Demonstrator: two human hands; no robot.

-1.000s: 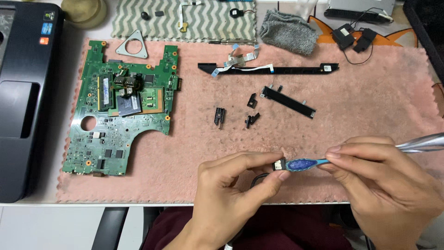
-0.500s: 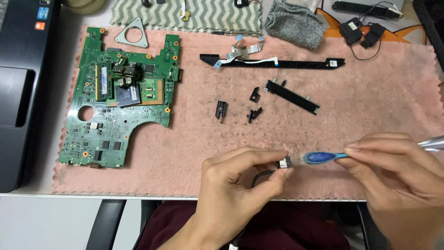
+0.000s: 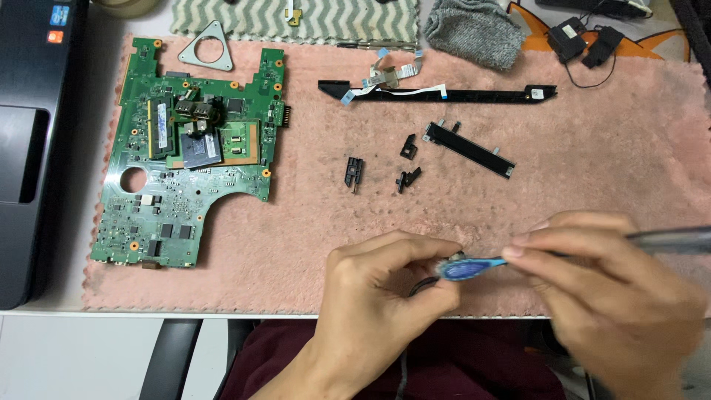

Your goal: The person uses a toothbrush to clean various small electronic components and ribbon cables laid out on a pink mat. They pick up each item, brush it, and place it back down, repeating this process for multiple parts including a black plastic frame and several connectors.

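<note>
My left hand [image 3: 378,296] pinches a small black connector part with a dark cable [image 3: 419,286] hanging from it, near the front edge of the pink fuzzy mat [image 3: 311,244]. The part itself is mostly hidden by my fingers and the brush head. My right hand [image 3: 607,289] grips a blue-headed toothbrush [image 3: 468,268] with a silver handle [image 3: 670,240]; its head lies against the part in my left fingers. The right hand is blurred.
A green laptop motherboard [image 3: 185,148] lies at the mat's left, a metal triangle bracket [image 3: 207,47] above it. A long black strip [image 3: 444,93], a shorter black bar [image 3: 468,150] and three small black clips [image 3: 354,172] lie mid-mat. A black laptop base [image 3: 29,148] stands at left, a grey cloth [image 3: 474,31] at the back.
The toothbrush head pulled right off the part, then came back left onto it, covering it. The view has shifted slightly downward. My left hand has stayed in place.
</note>
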